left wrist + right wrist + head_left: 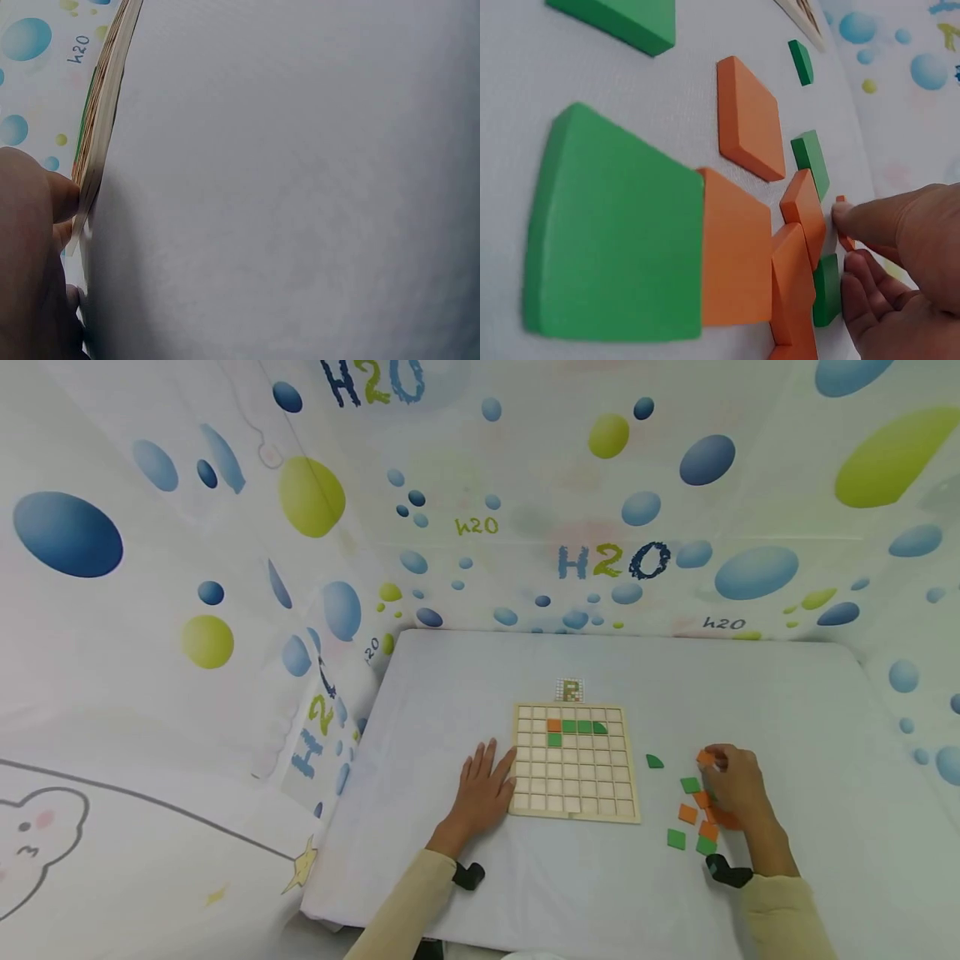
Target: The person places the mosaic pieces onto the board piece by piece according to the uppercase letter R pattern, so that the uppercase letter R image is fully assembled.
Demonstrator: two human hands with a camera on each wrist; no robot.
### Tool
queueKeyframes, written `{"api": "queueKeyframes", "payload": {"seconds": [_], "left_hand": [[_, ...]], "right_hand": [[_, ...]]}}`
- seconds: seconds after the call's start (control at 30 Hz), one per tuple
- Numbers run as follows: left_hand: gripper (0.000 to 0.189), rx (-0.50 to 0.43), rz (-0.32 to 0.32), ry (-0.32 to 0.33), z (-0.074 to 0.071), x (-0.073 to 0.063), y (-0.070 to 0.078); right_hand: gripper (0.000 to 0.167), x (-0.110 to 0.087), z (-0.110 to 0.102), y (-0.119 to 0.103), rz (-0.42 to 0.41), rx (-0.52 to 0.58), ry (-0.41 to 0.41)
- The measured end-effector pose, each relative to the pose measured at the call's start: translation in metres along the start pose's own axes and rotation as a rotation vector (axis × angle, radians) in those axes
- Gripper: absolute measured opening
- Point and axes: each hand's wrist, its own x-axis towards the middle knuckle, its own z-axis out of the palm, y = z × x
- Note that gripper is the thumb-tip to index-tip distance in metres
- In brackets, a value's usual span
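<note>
My left hand (482, 785) lies with its fingers spread, and it touches the left edge of a wooden grid board (573, 782). In the left wrist view the board's side (105, 112) stands beside the thumb. On the board are an orange square tile (554, 725), a row of green tiles (577, 727) ending in a rounded one, and a green square (554, 740) below the orange one. Over at the right, my right hand (738, 787) pinches an orange tile (706, 758) between thumb and fingers, above a scattered pile of tiles.
Several loose green (622, 232) and orange (750, 120) tiles lie left of and beneath the right hand, some overlapping. A rounded green tile (655, 762) sits between board and pile. Behind the board is a small pattern card (569, 690). White cloth (450, 693) covers the table.
</note>
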Motion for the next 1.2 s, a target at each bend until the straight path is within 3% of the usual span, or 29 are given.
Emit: {"api": "queueKeyframes", "payload": {"seconds": [0.27, 0.47, 0.73, 1.0, 1.2], "left_hand": [[0.057, 0.004, 0.015, -0.014, 0.006, 0.003, -0.001], [0.057, 0.017, 0.015, 0.004, 0.006, 0.004, -0.002], [0.056, 0.007, 0.023, 0.025, 0.006, 0.001, 0.0], [0.055, -0.024, 0.023, 0.037, 0.007, -0.001, 0.0], [0.056, -0.008, 0.014, 0.047, 0.007, 0.0, -0.003]], "right_hand": [[0.039, 0.003, 0.005, -0.001, 0.021, 0.025, 0.019], [0.038, 0.028, 0.019, -0.011, -0.024, 0.012, 0.055], [0.038, 0.053, 0.04, -0.035, -0.021, 0.002, 0.059], [0.037, 0.049, 0.052, -0.055, -0.052, 0.002, 0.004], [0.034, 0.045, 0.062, -0.065, -0.072, -0.05, 0.034]]}}
